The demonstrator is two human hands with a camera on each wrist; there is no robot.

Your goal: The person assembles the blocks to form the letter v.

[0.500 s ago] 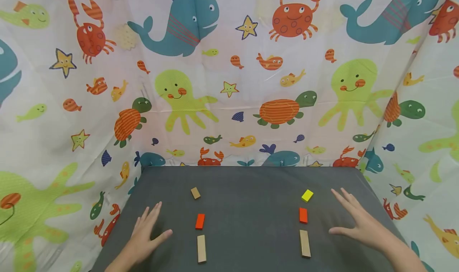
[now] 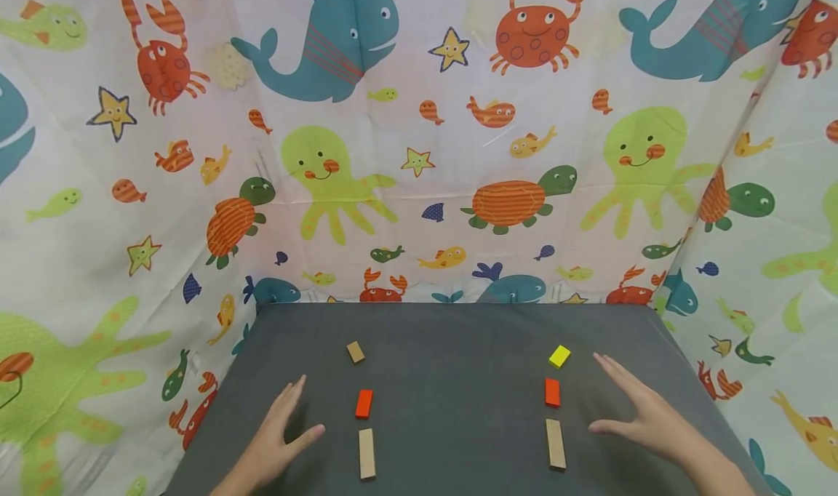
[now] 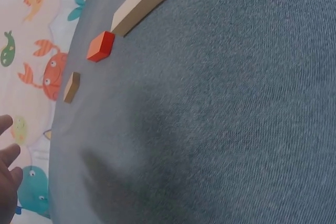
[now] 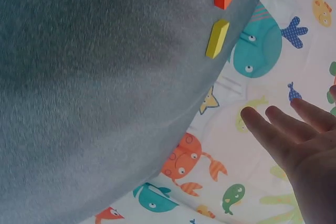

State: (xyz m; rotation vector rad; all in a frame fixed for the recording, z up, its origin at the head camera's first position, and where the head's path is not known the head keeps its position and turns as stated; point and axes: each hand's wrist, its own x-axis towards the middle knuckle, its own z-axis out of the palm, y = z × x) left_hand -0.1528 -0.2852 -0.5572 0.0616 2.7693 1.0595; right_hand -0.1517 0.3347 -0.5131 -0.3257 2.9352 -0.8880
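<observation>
My left hand (image 2: 271,441) hovers over the left part of the table with its fingers straight and thumb spread, holding nothing. Nearest to it are a long pale wooden block (image 2: 367,454), a red block (image 2: 364,404) and a small tan wooden block (image 2: 356,351), set in a column. My right hand (image 2: 644,416), also with straight fingers and nothing in it, is over the right part. To its left lie another long wooden block (image 2: 555,444), a second red block (image 2: 553,392) and a yellow block (image 2: 559,356). In the left wrist view, the long block (image 3: 143,3) shows dark marks on its end.
The blocks lie on a table covered in dark grey cloth (image 2: 458,409). A white curtain printed with sea animals (image 2: 419,212) hangs behind the table and along both sides.
Both hands have moved inward toward the blocks, the left hand to the right and slightly down, the right hand to the left. The blocks lie as before.
</observation>
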